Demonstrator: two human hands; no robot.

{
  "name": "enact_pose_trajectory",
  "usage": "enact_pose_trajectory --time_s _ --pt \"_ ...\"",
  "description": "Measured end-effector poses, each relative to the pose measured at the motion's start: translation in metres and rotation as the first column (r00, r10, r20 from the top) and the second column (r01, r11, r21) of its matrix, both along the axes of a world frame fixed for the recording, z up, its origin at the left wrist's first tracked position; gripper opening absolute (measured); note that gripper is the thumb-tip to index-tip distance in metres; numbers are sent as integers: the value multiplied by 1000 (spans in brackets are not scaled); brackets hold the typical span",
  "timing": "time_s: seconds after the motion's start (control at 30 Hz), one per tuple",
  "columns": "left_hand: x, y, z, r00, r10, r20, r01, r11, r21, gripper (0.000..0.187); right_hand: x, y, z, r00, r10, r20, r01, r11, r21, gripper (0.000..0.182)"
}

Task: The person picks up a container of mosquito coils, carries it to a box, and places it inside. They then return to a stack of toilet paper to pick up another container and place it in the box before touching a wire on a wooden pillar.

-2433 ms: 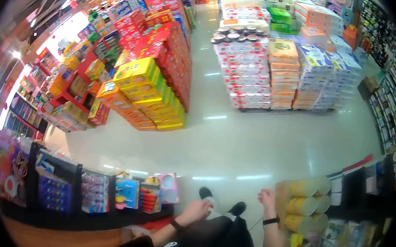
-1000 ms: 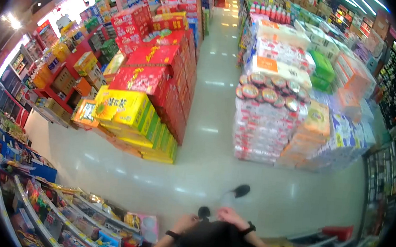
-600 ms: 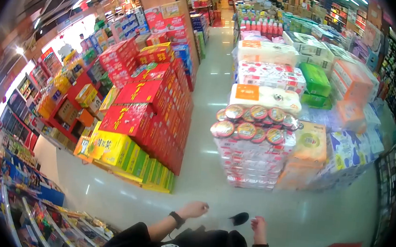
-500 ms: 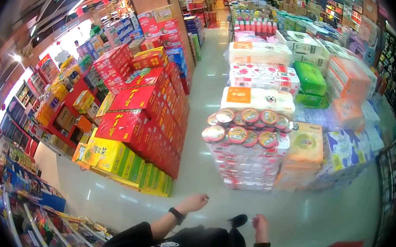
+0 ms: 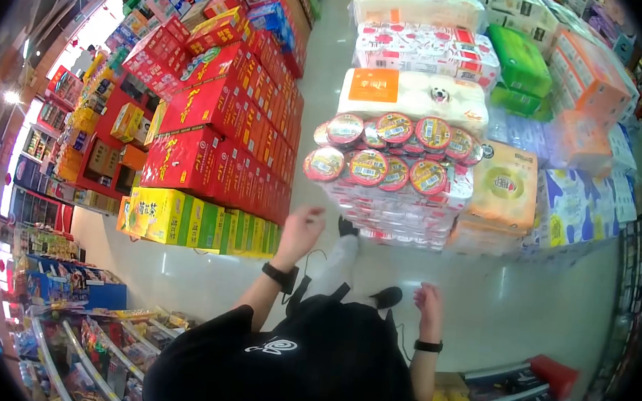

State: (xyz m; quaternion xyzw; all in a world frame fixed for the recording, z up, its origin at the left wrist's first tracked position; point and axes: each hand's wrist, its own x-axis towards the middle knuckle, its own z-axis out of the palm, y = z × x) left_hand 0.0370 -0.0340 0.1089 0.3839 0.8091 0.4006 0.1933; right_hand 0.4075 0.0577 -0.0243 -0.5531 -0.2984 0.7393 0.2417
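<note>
My left hand (image 5: 303,235) hangs in the air over the aisle, fingers loosely curled and slightly apart, with nothing seen in it. It is nearest to the yellow and green drink cartons (image 5: 161,215) at the foot of the red carton stack (image 5: 187,160). My right hand (image 5: 428,301) is held low in front of my body, fingers half bent and apart, also without a thing in it. Ahead of both hands, round lidded food tubs (image 5: 367,166) sit in rows on shrink-wrapped tissue packs (image 5: 388,218). Neither hand touches any goods.
Tissue packs in white (image 5: 414,98), green (image 5: 518,59) and orange (image 5: 502,182) form the pile on the right. A tiled floor aisle (image 5: 327,86) runs between the piles. Snack racks (image 5: 101,353) stand at lower left, and a red-edged shelf (image 5: 554,376) at lower right.
The view has tilted down and moved closer to the stacks. A foot has stepped forward into the aisle. My left hand is farther forward, beside the yellow cartons; my right hand stays low.
</note>
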Motion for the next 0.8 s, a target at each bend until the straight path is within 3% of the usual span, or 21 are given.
enact_pose_trajectory --time_s 0.23,0.3,0.37,0.43,0.53,0.57,0.6,0.67,0.73,0.8 --pt "-83 54 11 959 -64 -277 84 995 60 73 -75 29 53 977 213 -16 -207 963 174 34" --pt "-89 65 10 959 -141 -245 160 986 58 81 -107 45 82 957 291 1 -280 920 275 37" --pt "-107 84 14 955 -213 -204 231 970 71 87 -146 60 102 973 232 -8 -202 861 466 36" --pt "-114 93 14 956 -268 -120 278 957 79 89 -184 70 133 979 196 56 -186 746 639 41" --pt "-124 104 12 972 -226 -59 230 970 73 87 -248 106 192 878 246 410 -471 297 830 47" --pt "-126 105 11 979 -205 1 205 976 75 85 -266 114 192 836 269 479 -536 212 817 55" --pt "-128 104 10 983 -176 54 172 982 78 83 -283 120 193 815 282 507 -564 181 806 56" --pt "-132 104 25 983 -182 -40 184 981 55 83 -315 129 194 774 316 549 -603 99 792 57" --pt "-136 95 27 992 -128 4 127 987 103 80 -329 131 197 751 379 541 -612 90 785 60" --pt "-153 96 55 929 -295 225 249 946 209 74 -337 133 206 723 458 517 -615 85 784 64"
